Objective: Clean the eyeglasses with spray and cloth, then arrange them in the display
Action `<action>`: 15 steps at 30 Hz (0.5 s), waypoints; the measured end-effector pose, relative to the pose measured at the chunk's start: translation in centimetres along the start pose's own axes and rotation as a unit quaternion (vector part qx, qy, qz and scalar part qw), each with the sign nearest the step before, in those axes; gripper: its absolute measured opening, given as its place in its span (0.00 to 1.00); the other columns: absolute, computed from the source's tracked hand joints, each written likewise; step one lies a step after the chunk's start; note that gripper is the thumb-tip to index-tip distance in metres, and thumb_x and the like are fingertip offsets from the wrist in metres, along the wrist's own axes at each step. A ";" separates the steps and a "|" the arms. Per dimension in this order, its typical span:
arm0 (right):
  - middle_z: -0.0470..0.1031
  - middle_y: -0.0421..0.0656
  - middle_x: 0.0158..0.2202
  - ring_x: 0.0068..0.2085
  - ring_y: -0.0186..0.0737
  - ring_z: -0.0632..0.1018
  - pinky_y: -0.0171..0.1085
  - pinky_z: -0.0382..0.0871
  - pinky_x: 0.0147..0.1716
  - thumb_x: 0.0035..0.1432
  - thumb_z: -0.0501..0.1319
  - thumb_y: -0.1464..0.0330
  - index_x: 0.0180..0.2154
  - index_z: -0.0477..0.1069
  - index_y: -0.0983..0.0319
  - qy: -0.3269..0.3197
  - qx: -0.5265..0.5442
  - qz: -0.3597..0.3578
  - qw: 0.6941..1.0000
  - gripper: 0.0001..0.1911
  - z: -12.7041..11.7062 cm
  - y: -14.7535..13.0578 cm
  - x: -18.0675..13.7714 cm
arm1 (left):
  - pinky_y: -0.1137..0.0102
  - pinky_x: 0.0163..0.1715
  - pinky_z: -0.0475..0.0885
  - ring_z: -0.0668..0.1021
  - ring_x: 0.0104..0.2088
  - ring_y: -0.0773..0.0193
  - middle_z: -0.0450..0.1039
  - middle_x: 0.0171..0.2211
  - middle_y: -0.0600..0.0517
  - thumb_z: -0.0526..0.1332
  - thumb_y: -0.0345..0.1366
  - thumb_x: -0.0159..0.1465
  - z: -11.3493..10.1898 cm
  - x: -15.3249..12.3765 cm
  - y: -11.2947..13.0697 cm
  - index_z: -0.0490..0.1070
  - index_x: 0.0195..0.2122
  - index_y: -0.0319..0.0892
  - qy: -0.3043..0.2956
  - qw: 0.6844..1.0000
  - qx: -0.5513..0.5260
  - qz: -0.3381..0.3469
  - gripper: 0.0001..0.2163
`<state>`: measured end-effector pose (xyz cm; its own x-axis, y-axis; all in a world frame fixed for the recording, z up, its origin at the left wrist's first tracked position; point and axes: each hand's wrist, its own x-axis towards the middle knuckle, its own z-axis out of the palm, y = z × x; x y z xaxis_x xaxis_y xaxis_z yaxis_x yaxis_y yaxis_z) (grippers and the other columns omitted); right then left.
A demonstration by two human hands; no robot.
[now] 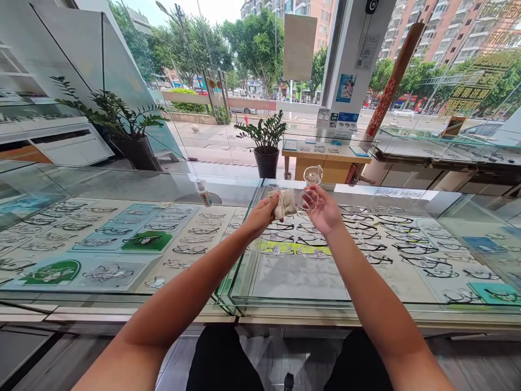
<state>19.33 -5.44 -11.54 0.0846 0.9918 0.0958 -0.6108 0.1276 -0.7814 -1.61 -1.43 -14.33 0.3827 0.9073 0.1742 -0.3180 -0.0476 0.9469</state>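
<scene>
My left hand (261, 215) is closed on a small beige cloth pouch (288, 203), which has what looks like a pale beaded cord along its near side. To the right, my right hand (325, 213) pinches a clear, round, ring-shaped piece (308, 200) by its edge; whether it is a lid or a bangle I cannot tell. Just beyond the right fingers a clear glass cup (313, 175) stands on the glass counter. Both hands are above the counter, close together, with the pouch and the clear round piece side by side.
Beneath the glass counter top (285, 290) lie rows of eyeglasses (368, 234). A small white bottle (204, 194) stands on the counter to the left. Past the counter are a potted plant (266, 142) and a wooden display table (321, 163) by the window.
</scene>
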 end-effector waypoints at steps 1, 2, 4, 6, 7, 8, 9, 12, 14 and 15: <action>0.85 0.41 0.43 0.45 0.43 0.82 0.39 0.74 0.40 0.49 0.83 0.52 0.38 0.81 0.53 -0.008 -0.004 -0.004 1.000 0.20 0.0 -0.2 -0.1 | 0.71 0.27 0.78 0.77 0.28 0.67 0.80 0.32 0.51 0.79 0.65 0.63 -0.2 0.1 0.2 0.81 0.42 0.39 0.015 1.000 -0.013 -0.004 0.31; 0.85 0.40 0.43 0.44 0.42 0.82 0.39 0.74 0.40 0.48 0.83 0.52 0.37 0.82 0.53 -0.020 -0.012 -0.007 1.000 0.20 0.0 -0.3 -0.2 | 0.71 0.27 0.79 0.78 0.29 0.66 0.81 0.33 0.50 0.78 0.63 0.65 -0.4 0.2 0.4 0.82 0.44 0.38 0.028 0.999 -0.026 -0.007 0.29; 0.85 0.41 0.43 0.44 0.41 0.81 0.38 0.73 0.41 0.47 0.84 0.51 0.36 0.83 0.54 -0.053 -0.045 -0.003 0.998 0.21 0.1 -0.4 -0.6 | 0.71 0.27 0.80 0.81 0.32 0.64 0.84 0.38 0.47 0.76 0.58 0.70 -0.6 0.3 0.9 0.82 0.49 0.37 0.042 0.998 -0.052 -0.013 0.26; 0.86 0.42 0.45 0.44 0.41 0.80 0.39 0.73 0.42 0.48 0.83 0.50 0.36 0.84 0.55 -0.089 -0.088 0.008 0.992 0.21 0.4 -0.3 -1.0 | 0.72 0.28 0.81 0.84 0.34 0.63 0.86 0.42 0.44 0.74 0.55 0.74 -0.7 0.4 1.2 0.82 0.52 0.37 0.045 0.996 -0.074 -0.015 0.23; 0.87 0.43 0.45 0.45 0.42 0.81 0.39 0.72 0.43 0.48 0.83 0.50 0.35 0.84 0.55 -0.103 -0.107 0.016 0.989 0.21 0.5 -0.2 -1.1 | 0.72 0.28 0.82 0.84 0.35 0.62 0.87 0.43 0.42 0.73 0.54 0.75 -0.7 0.4 1.3 0.82 0.53 0.37 0.046 0.995 -0.082 -0.014 0.22; 0.87 0.44 0.45 0.45 0.42 0.81 0.39 0.71 0.43 0.49 0.83 0.50 0.35 0.84 0.56 -0.114 -0.122 0.025 0.986 0.20 0.5 -0.1 -1.2 | 0.72 0.28 0.82 0.85 0.35 0.62 0.87 0.44 0.42 0.72 0.53 0.76 -0.7 0.4 1.4 0.82 0.53 0.37 0.046 0.995 -0.087 -0.012 0.21; 0.87 0.44 0.45 0.44 0.42 0.81 0.39 0.70 0.42 0.49 0.83 0.50 0.35 0.84 0.56 -0.121 -0.131 0.034 0.983 0.20 0.6 0.0 -1.3 | 0.72 0.29 0.82 0.85 0.36 0.62 0.88 0.45 0.41 0.72 0.52 0.76 -0.7 0.5 1.4 0.82 0.53 0.37 0.045 0.995 -0.090 -0.010 0.21; 0.86 0.42 0.42 0.42 0.40 0.80 0.38 0.68 0.41 0.48 0.83 0.52 0.34 0.83 0.57 -0.130 -0.144 0.056 0.979 0.20 0.5 0.5 -1.2 | 0.71 0.33 0.84 0.86 0.37 0.62 0.88 0.44 0.41 0.74 0.52 0.74 -0.9 0.4 1.5 0.83 0.52 0.36 0.024 0.996 -0.083 0.003 0.21; 0.86 0.42 0.40 0.41 0.39 0.79 0.38 0.67 0.40 0.48 0.82 0.52 0.33 0.83 0.57 -0.134 -0.154 0.065 0.977 0.20 0.5 0.7 -1.1 | 0.70 0.35 0.83 0.87 0.39 0.60 0.88 0.44 0.41 0.76 0.53 0.72 -1.0 0.3 1.6 0.84 0.51 0.36 -0.004 0.998 -0.064 0.014 0.22; 0.86 0.41 0.40 0.41 0.39 0.79 0.38 0.66 0.40 0.48 0.82 0.52 0.33 0.83 0.57 -0.135 -0.160 0.067 0.976 0.20 0.5 0.9 -1.0 | 0.70 0.36 0.82 0.87 0.41 0.58 0.89 0.45 0.40 0.78 0.54 0.70 -1.0 0.3 1.6 0.85 0.51 0.36 -0.020 0.998 -0.051 0.021 0.24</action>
<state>18.31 -6.32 -12.02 -0.2159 0.9709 0.1035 -0.3209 0.0296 -0.9467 -2.89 -0.86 -13.00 0.4010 0.8878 0.2259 -0.4203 -0.0408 0.9065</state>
